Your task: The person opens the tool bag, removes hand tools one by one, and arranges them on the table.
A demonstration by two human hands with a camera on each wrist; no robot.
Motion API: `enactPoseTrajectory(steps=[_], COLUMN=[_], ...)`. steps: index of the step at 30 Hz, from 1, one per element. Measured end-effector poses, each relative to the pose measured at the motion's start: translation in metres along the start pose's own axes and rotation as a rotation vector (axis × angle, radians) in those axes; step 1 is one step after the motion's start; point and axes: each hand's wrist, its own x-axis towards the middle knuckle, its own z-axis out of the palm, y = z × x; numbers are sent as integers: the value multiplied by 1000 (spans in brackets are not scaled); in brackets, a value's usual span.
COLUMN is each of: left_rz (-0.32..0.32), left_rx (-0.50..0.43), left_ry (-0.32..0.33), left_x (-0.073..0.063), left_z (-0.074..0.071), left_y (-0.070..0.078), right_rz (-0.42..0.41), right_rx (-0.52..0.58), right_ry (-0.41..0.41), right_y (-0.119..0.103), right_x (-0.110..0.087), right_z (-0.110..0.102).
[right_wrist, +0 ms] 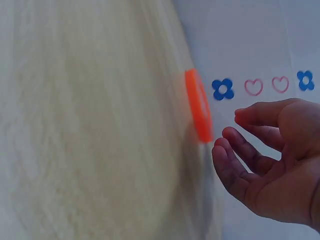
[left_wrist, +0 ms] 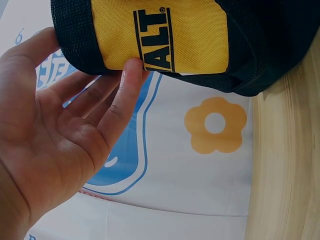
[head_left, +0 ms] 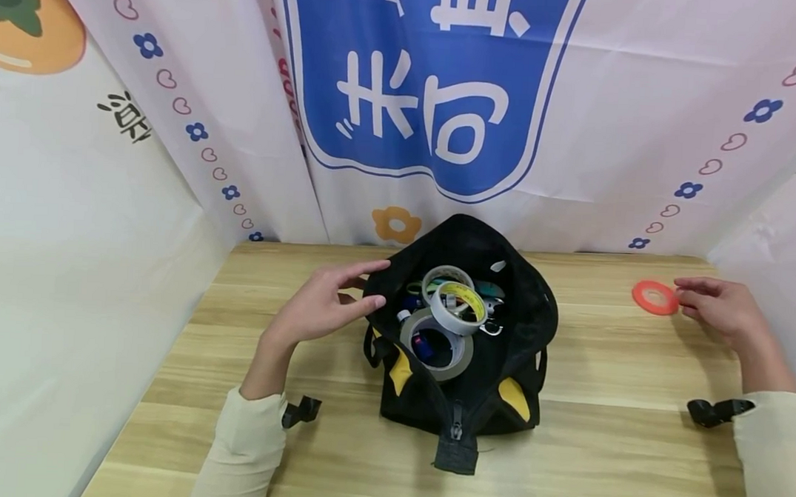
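Observation:
A black bag [head_left: 528,313] with yellow patches stands open in the middle of the table. Inside lie several tape rolls, among them a white roll [head_left: 458,324] and a wider grey roll [head_left: 462,364]. My left hand [head_left: 322,301] is at the bag's left rim, its thumb and fingers spread and touching the fabric; the left wrist view shows a fingertip against the yellow panel [left_wrist: 200,40]. At far right, a thin orange-red ring [head_left: 666,308], like a narrow tape roll, is right by the fingertips of my right hand [head_left: 715,307]. A gap shows between them in the right wrist view.
The wooden table [head_left: 602,465] ends against a printed cloth backdrop [head_left: 609,139]. Cloth also hangs at both sides. A zipper tab [head_left: 455,458] of the bag points toward me. Small black mounts sit at both wrists, including the left mount [head_left: 300,411].

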Motion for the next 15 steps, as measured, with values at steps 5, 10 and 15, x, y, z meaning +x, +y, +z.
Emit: enactPoseTrajectory(steps=[5,10,15], left_rz=[-8,-10,-12], left_rx=[-11,-2,-3], left_ry=[-4,-5,-5], left_x=[0,0,0], left_z=[-1,0,0], left_y=[1,3,3], right_rz=[-97,-218,-316], right_rx=[-208,-228,-191], right_ry=[47,65,77], right_y=[-25,-65,-108], right_x=[-4,-17,-36], right_z=[7,22,47])
